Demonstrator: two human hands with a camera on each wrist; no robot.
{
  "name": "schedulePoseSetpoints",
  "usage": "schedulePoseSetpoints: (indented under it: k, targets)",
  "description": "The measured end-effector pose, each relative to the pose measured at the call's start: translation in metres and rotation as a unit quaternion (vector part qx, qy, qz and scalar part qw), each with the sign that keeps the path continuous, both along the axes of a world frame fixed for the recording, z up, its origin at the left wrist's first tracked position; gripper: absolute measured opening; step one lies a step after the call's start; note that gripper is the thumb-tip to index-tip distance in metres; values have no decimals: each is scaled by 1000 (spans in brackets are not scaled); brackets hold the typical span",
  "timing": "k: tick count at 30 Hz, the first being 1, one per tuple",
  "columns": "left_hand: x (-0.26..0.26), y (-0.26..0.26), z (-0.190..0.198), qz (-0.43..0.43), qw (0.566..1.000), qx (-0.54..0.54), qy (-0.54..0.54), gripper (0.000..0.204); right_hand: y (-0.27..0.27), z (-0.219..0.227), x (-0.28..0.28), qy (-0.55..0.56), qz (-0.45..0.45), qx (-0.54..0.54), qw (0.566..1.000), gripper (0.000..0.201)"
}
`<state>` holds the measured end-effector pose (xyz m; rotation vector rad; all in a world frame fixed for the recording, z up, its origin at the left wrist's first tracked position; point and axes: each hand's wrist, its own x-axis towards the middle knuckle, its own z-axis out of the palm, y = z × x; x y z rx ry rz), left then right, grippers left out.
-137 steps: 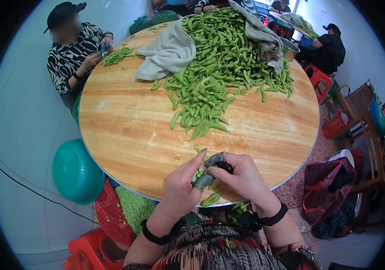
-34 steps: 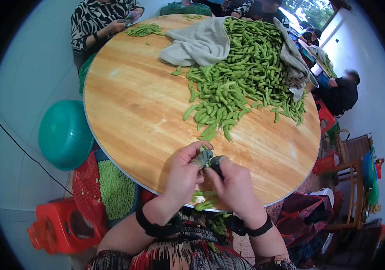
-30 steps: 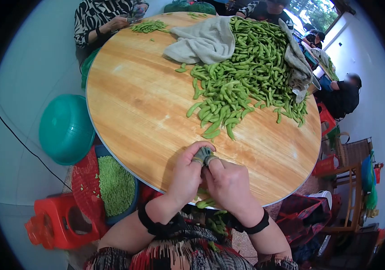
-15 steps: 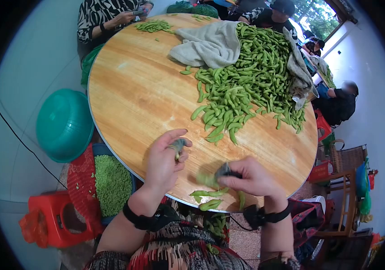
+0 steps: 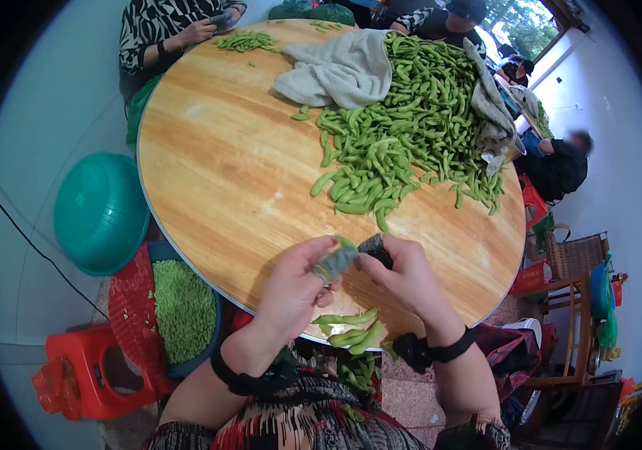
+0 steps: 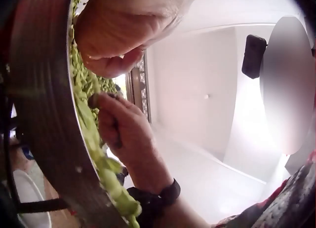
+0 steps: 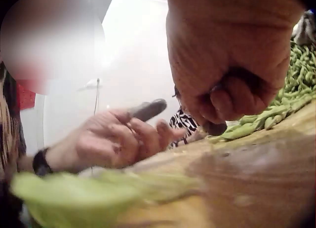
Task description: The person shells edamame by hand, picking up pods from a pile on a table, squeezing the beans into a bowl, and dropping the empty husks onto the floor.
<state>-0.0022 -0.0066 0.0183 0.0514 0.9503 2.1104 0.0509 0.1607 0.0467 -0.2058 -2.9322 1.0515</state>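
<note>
In the head view my left hand [image 5: 291, 289] is over the near table edge, its thumb in a grey-green cover. A green soybean pod [image 5: 345, 241] shows between that thumb and the index fingertip. Close beside it is my right hand [image 5: 405, 279], fingers curled and the thumb and index finger in dark covers. Its fingertips are right at the left thumb, and I cannot tell whether they pinch the pod. In front of my body lie several loose pods [image 5: 347, 319]. The right wrist view has the left hand [image 7: 116, 139] with its covered thumb stretched out.
A big heap of soybean pods [image 5: 426, 112] spreads from a grey cloth [image 5: 336, 71] on the round wooden table [image 5: 216, 172]. Below left stand a tub of shelled beans [image 5: 186, 307], a red stool [image 5: 96, 367] and a teal basin [image 5: 102, 214]. Other people sit around the room.
Half a second ago my hands were apart, the right near the loose pods with a blurred green thing. Now they have come together, with a pod at the left fingertips.
</note>
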Motion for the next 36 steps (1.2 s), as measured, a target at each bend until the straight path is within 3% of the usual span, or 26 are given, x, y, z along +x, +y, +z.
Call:
schedulePoseSetpoints:
  k: [1,2,5,8,13,15,17,18,20,23,24,25,26,27,28,29,30,32,33,35,36]
  targets:
    - [2,3,-6,-34,999,31,4,27,-5,3,8,-26,-23,-112,993,19]
    - [3,4,-11,-36,999,29,4,27,-11,7,14,-26,-26,-114,993,19]
    - [7,5,-13,-13,998,57,9,18,-18,11,29,-91,-64,-369,923,22]
    - [12,8,-5,29,999,18,24,11,-21,14,38,-110,-51,-457,881,21]
    - [18,10,-13,54,989,-36,130,11,-18,0,44,-90,-35,-476,874,21]
    - [17,8,-13,14,996,0,89,11,-18,-3,46,-80,-29,-473,877,20]
    - [13,3,-15,-26,998,34,48,12,-20,-4,50,-91,-56,-561,821,19]
    - [11,2,-17,-72,994,78,9,13,-21,-3,52,-91,-56,-562,821,19]
    - [9,-2,-22,-118,985,119,-32,15,-24,0,57,-137,-65,-683,715,19]
    - [9,-3,-20,-158,974,154,-50,16,-27,-1,59,-144,-79,-699,696,18]
    - [13,-1,-10,-132,987,84,-22,15,-29,-3,59,-144,-80,-700,695,18]
    - [16,1,-4,-105,994,14,7,14,-31,-7,59,-112,-81,-611,780,16]
    - [17,2,-5,-105,994,14,7,14,-32,-10,59,-79,-81,-511,852,15]
    - [18,3,-6,-95,978,-60,175,12,-33,-13,60,-79,-81,-511,852,15]
    - [19,3,-7,-82,929,-131,337,12,-33,-17,61,-18,-63,-420,905,14]
    - [17,3,-9,-82,928,-131,338,12,-33,-19,61,43,-45,-323,944,13]
    - [16,3,-10,-77,929,-136,337,16,-29,-20,61,43,-44,-323,944,13]
    - [16,3,-9,-72,929,-140,336,20,-17,-19,62,-87,-79,-555,824,13]
    - [17,3,-5,-72,950,-110,283,23,-18,-15,61,-87,-78,-554,824,13]
    - [18,1,2,-72,968,-80,228,27,-21,-6,61,-113,-106,-690,707,14]
    - [17,-1,6,-97,981,-50,158,31,-22,-7,61,-113,-106,-690,707,14]
